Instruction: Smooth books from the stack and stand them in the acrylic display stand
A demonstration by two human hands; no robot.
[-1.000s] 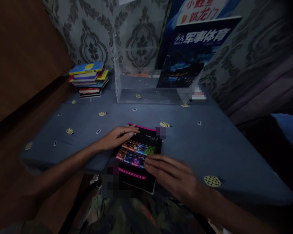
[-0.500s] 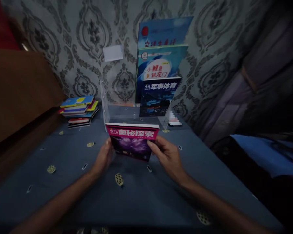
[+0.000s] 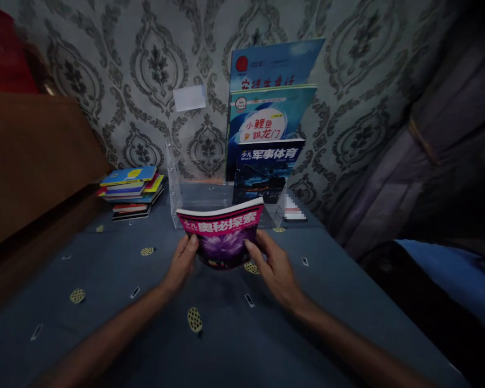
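Note:
Between my two hands is a book [image 3: 226, 240] with a pink and purple cover and white lettering, its cover bowed in a curve. My left hand [image 3: 183, 258] grips its left edge, thumb on the front cover. At the right edge my right hand [image 3: 272, 267] holds it the same way; the fingers behind are partly hidden. Just beyond the book stands a clear acrylic rack [image 3: 173, 183]. On its right side lean a dark blue book [image 3: 262, 175], a teal book [image 3: 275, 105] and a taller blue book [image 3: 278, 62], one behind another.
A stack of several books [image 3: 131, 188] lies at the back left of the cloth-covered table [image 3: 153, 334]. A white card [image 3: 189, 98] is at the patterned wall. A brown box-like piece [image 3: 28, 167] borders the left; a tied curtain [image 3: 392, 172] hangs at the right.
The book has gone from flat to bowed between my hands. My left thumb has come onto the front cover. The whole view has shifted slightly, with the background lower in the picture.

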